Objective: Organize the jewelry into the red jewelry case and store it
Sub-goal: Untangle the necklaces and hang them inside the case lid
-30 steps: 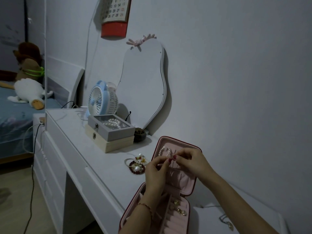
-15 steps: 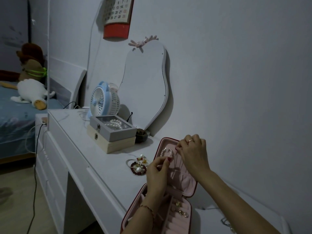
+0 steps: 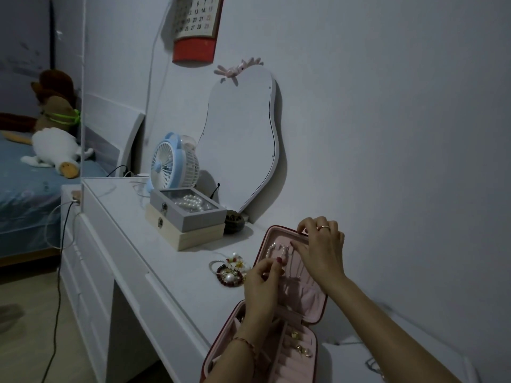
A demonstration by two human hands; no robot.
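The red jewelry case (image 3: 315,308) stands open on the white dresser (image 3: 171,272), lid upright, pink lining showing. A pearl strand (image 3: 272,248) hangs inside the lid. My right hand (image 3: 320,247) grips the lid's top edge, thumb against the lining near the pearls. My left hand (image 3: 262,286) pinches the lower end of the strand in front of the lid. Several gold earrings (image 3: 300,349) sit in the base compartments. A small heap of bracelets (image 3: 231,270) lies on the dresser left of the case.
Two stacked boxes (image 3: 188,219), the upper holding pearls, stand further back, with a small dark bowl (image 3: 233,223) beside them. A blue fan (image 3: 172,163) and a curvy mirror (image 3: 243,145) stand against the wall. Cables hang at the dresser's left end.
My right hand has risen from the middle of the lid to its top edge. My left hand stays low at the pearls. The camera has shifted slightly.
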